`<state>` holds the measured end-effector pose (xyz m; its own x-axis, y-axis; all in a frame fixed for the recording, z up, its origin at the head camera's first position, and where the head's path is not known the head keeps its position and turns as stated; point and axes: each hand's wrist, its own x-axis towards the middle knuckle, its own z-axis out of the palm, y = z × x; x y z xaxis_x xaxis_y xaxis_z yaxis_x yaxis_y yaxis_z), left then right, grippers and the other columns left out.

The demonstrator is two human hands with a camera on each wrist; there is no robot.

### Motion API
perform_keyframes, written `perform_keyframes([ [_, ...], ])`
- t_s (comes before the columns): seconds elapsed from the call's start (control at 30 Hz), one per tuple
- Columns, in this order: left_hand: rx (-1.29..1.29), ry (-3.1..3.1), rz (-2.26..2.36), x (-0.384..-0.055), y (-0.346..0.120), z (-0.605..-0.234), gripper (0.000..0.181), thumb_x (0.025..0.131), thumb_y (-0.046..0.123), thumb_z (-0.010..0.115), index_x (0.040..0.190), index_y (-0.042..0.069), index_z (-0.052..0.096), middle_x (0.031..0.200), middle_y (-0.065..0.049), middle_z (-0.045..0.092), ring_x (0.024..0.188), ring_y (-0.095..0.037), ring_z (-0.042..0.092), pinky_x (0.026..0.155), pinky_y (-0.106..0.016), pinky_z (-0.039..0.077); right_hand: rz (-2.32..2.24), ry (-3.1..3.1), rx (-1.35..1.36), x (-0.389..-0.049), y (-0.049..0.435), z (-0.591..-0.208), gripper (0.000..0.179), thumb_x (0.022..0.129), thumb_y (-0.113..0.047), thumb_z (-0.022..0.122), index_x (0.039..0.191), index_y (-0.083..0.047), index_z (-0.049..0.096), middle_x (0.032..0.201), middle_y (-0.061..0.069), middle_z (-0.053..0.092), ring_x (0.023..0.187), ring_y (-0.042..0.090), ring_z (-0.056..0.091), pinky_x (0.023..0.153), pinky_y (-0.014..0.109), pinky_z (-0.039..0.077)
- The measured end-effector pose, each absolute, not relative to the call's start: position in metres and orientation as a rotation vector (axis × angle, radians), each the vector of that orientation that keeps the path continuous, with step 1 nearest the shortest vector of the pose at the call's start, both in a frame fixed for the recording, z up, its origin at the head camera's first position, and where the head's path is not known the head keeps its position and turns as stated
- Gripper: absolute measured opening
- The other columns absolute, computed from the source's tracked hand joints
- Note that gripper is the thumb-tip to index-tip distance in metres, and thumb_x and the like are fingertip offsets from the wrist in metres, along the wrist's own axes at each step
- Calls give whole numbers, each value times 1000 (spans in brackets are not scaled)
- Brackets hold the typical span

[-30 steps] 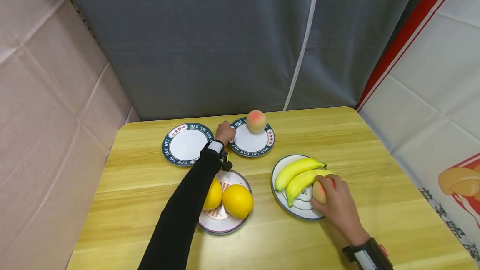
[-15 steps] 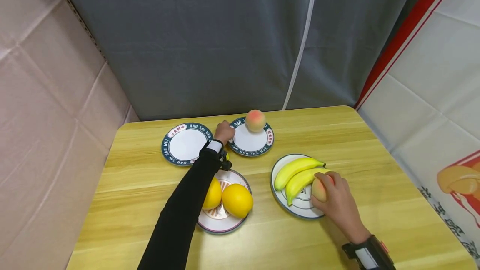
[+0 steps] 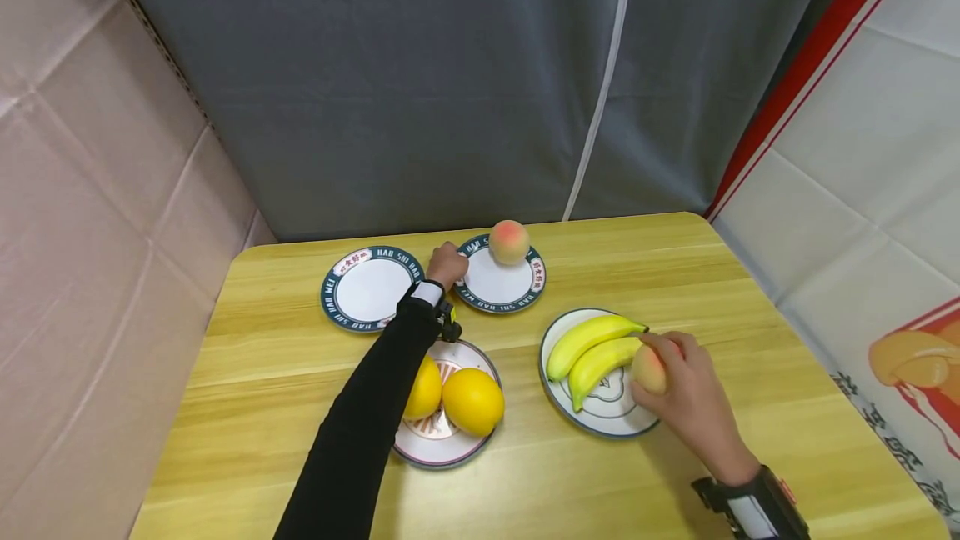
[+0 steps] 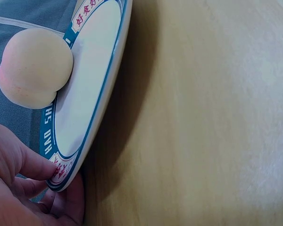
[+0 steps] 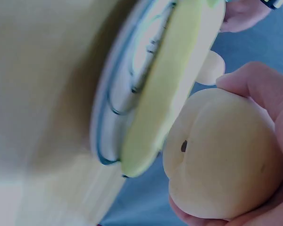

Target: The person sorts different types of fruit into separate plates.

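At the far side of the table, my left hand (image 3: 447, 263) pinches the rim of a green-edged white plate (image 3: 495, 284), thumb on top and fingers beneath in the left wrist view. A pinkish peach (image 3: 509, 242) sits on that plate near its back edge. My right hand (image 3: 693, 394) grips another peach (image 5: 226, 153), thumb and fingers curled round it. It is held over the right edge of a white plate (image 3: 618, 415) bearing two bananas (image 3: 596, 346). The right wrist view shows the peach apart from the nearer banana.
A second green-edged plate (image 3: 369, 290) lies left of my left hand. Below my black sleeve (image 3: 367, 407) is a plate (image 3: 442, 453) with two yellow lemon-like fruits (image 3: 473, 402), one partly hidden by the sleeve. A grey curtain (image 3: 420, 90) hangs behind the wooden table (image 3: 247, 407).
My right hand has lifted the peach slightly and shifted it right, away from the bananas. My left hand keeps its hold on the plate rim.
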<state>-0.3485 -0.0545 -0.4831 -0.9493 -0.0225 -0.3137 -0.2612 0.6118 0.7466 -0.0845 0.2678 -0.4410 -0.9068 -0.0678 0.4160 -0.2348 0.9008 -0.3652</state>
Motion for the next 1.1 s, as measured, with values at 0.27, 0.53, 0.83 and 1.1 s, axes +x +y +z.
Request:
perform_keyframes([
  [0.27, -237, 2563, 1259, -344, -55, -479, 41, 104, 11, 52, 142, -6, 53, 129, -23, 58, 106, -33, 59, 80, -34, 49, 587, -2658, 189, -89, 272, -413, 64, 67, -4, 93, 124, 1, 66, 118, 31, 56, 100, 47, 56, 77, 65, 51],
  [0.53, -234, 2565, 1254, -343, -56, -479, 43, 104, 10, 52, 144, -6, 52, 132, -23, 58, 107, -33, 60, 78, -32, 48, 570, -2552, 265, -94, 275, -386, 63, 65, -3, 92, 123, 2, 67, 116, 30, 57, 96, 45, 57, 74, 60, 49],
  [0.83, -233, 2559, 1259, -342, -55, -478, 45, 104, 10, 51, 146, -6, 51, 134, -24, 59, 109, -34, 61, 79, -32, 48, 565, -2507, 291, -101, 272, -361, 64, 67, -4, 92, 125, 2, 67, 118, 28, 58, 99, 42, 56, 72, 57, 49],
  [1.1, -223, 2566, 1246, -344, -55, -481, 44, 105, 11, 51, 145, -6, 52, 130, -23, 62, 105, -32, 61, 76, -31, 47, 561, -2460, 328, -108, 268, -341, 66, 67, -3, 93, 127, -1, 68, 120, 24, 60, 102, 39, 56, 74, 47, 46],
])
